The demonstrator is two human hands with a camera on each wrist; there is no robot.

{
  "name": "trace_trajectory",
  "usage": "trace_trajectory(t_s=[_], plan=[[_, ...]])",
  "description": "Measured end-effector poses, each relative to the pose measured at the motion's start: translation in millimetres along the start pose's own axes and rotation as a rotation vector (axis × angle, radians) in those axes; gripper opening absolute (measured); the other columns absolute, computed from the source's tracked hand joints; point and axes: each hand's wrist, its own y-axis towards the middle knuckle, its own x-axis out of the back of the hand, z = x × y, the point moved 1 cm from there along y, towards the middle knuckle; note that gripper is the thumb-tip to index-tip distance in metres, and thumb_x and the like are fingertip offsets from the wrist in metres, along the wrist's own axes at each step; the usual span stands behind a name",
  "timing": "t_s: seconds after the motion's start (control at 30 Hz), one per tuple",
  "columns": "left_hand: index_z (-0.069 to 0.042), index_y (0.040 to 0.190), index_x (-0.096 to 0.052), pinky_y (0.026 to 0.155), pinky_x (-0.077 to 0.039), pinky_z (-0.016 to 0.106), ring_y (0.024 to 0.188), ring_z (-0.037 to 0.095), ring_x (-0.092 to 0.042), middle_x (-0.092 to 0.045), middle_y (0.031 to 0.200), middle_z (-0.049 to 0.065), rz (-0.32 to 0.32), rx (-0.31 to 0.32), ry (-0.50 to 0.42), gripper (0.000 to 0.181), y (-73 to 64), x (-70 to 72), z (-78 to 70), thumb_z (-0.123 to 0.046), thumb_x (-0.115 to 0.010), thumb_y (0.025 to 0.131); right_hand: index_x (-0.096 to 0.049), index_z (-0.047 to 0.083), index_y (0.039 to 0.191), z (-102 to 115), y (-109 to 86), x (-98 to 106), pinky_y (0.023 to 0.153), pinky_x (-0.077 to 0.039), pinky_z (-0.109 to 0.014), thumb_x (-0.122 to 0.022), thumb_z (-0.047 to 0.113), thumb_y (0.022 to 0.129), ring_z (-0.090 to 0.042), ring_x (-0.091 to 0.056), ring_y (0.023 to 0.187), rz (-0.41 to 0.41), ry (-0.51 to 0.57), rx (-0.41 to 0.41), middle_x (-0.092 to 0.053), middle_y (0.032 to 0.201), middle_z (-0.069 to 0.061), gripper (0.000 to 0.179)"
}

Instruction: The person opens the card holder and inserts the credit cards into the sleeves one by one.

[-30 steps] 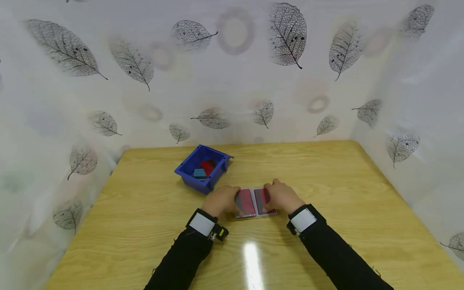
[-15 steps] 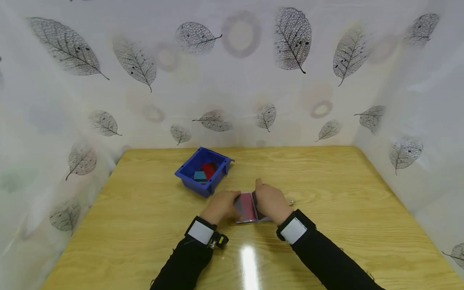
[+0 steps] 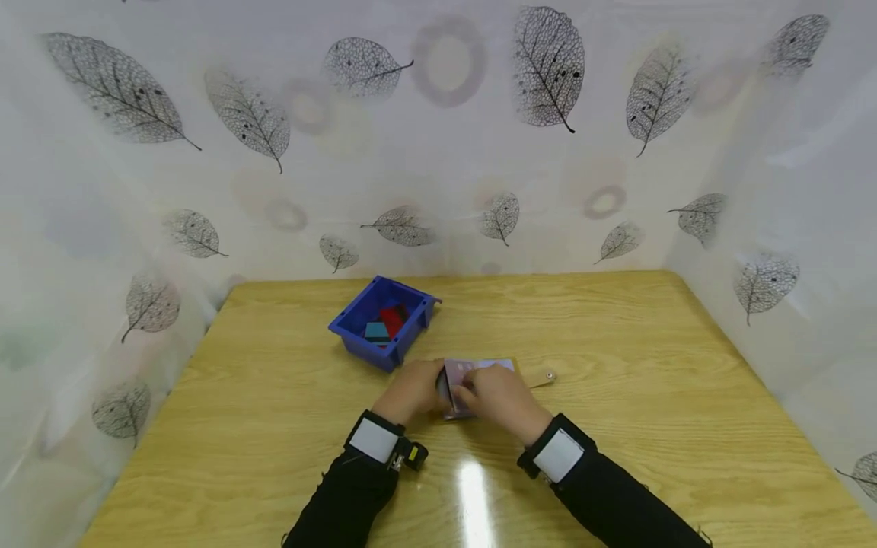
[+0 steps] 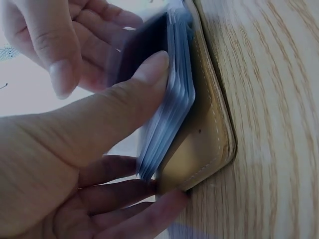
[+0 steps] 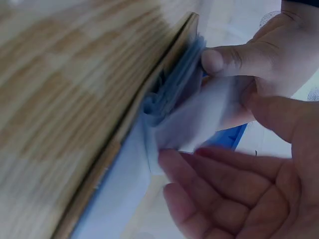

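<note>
An opened card holder (image 3: pixel 495 364) with a tan leather cover (image 4: pixel 199 137) and a stack of clear plastic sleeves (image 4: pixel 172 107) lies on the table. My left hand (image 3: pixel 409 392) grips its left side, the thumb pressed on the sleeves and the fingers behind them. Over the middle, my right hand (image 3: pixel 503 399) touches a sleeve page (image 5: pixel 194 119) that is tilted up and blurred by motion. In the left wrist view, the right fingers reach behind this page while the thumb stands away from it. A snap strap (image 3: pixel 543 378) sticks out at the right.
Behind the left hand stands a blue plastic bin (image 3: pixel 356 346) holding red and teal card-like items (image 3: pixel 377 332). The wooden table (image 3: pixel 617 342) meets a leaf-patterned curtain (image 3: pixel 438 167) at the back and sides.
My right hand has moved left from the holder's right side, swinging a sleeve page over. The red cards on the right are replaced by a whitish page; the strap has come into sight.
</note>
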Motion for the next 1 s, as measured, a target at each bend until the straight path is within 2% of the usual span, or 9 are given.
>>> trace_trajectory(t_s=[0.13,0.27,0.4,0.53,0.67,0.77,0.87,0.93,1.0], plan=[[-0.006,0.133,-0.056,0.099,-0.044,0.041,0.116,0.029,-0.057,-0.062,0.128,0.013,0.057,0.034,-0.042,0.081,-0.8,3.9,1.5,-0.027,-0.091,0.064,-0.066,0.013,0.069,1,-0.8,0,0.05,-0.039,-0.028,-0.067,0.016,0.088,-0.009,-0.045,0.053,0.021,-0.046,0.056,-0.053,0.057,0.005,0.02],[-0.002,0.149,-0.036,0.109,-0.035,0.043,0.132,0.032,-0.044,-0.046,0.145,0.016,0.123,0.091,-0.104,0.109,-1.9,5.7,2.3,-0.03,-0.094,0.06,-0.067,0.013,0.074,5,-2.1,2,0.048,-0.041,-0.031,-0.073,0.019,0.084,-0.011,-0.048,0.053,0.103,-0.092,0.079,-0.054,0.058,0.002,0.014],[-0.002,0.15,-0.033,0.11,-0.034,0.043,0.134,0.033,-0.042,-0.045,0.146,0.016,0.143,0.104,-0.097,0.111,-2.6,6.1,1.9,-0.029,-0.093,0.061,-0.067,0.011,0.072,10,-2.2,2,0.05,-0.043,-0.032,-0.073,0.019,0.085,-0.011,-0.05,0.054,0.155,-0.094,0.089,-0.057,0.06,-0.001,0.016],[-0.004,0.151,-0.031,0.109,-0.035,0.043,0.134,0.031,-0.041,-0.043,0.148,0.014,0.172,0.107,-0.096,0.109,-4.8,9.3,-0.3,-0.029,-0.092,0.064,-0.065,0.009,0.066,12,-1.8,3,0.052,-0.043,-0.03,-0.071,0.013,0.085,-0.011,-0.049,0.055,0.14,-0.029,0.079,-0.058,0.062,-0.001,0.02],[-0.004,0.149,-0.036,0.104,-0.041,0.044,0.129,0.028,-0.048,-0.048,0.144,0.014,0.176,0.078,-0.12,0.087,-2.6,27.7,-5.6,-0.028,-0.081,0.079,-0.067,0.01,0.067,8,-2.6,3,0.056,-0.045,-0.029,-0.072,0.014,0.084,-0.013,-0.052,0.062,0.104,-0.002,0.089,-0.06,0.074,-0.004,0.018],[-0.005,0.138,-0.053,0.094,-0.048,0.04,0.116,0.025,-0.058,-0.06,0.131,0.011,0.037,0.071,-0.129,0.053,4.1,55.3,-5.7,-0.025,-0.069,0.091,-0.07,0.007,0.073,5,-3.8,2,0.065,-0.051,-0.034,-0.073,0.017,0.084,-0.022,-0.061,0.075,0.085,-0.04,0.143,-0.065,0.09,-0.014,0.015],[-0.008,0.124,-0.065,0.085,-0.052,0.038,0.102,0.023,-0.064,-0.066,0.118,0.009,-0.137,0.133,-0.081,0.03,17.4,84.8,2.8,-0.021,-0.06,0.097,-0.069,0.005,0.073,3,-5.2,1,0.074,-0.054,-0.04,-0.073,0.018,0.084,-0.032,-0.066,0.091,0.072,-0.065,0.183,-0.066,0.105,-0.023,0.017],[-0.007,0.119,-0.068,0.087,-0.051,0.039,0.104,0.025,-0.063,-0.066,0.119,0.011,-0.145,0.22,-0.027,0.026,31.7,101.0,14.2,-0.017,-0.056,0.098,-0.068,0.006,0.072,3,-6.0,1,0.075,-0.054,-0.04,-0.072,0.019,0.085,-0.035,-0.065,0.097,0.07,-0.075,0.188,-0.065,0.111,-0.025,0.018],[-0.002,0.11,-0.07,0.087,-0.051,0.041,0.1,0.028,-0.063,-0.066,0.115,0.015,-0.06,0.306,0.025,0.024,52.5,107.9,34.2,-0.01,-0.052,0.097,-0.067,0.006,0.071,3,-7.2,0,0.071,-0.054,-0.038,-0.073,0.018,0.085,-0.033,-0.066,0.092,0.074,-0.066,0.176,-0.065,0.113,-0.025,0.019]])
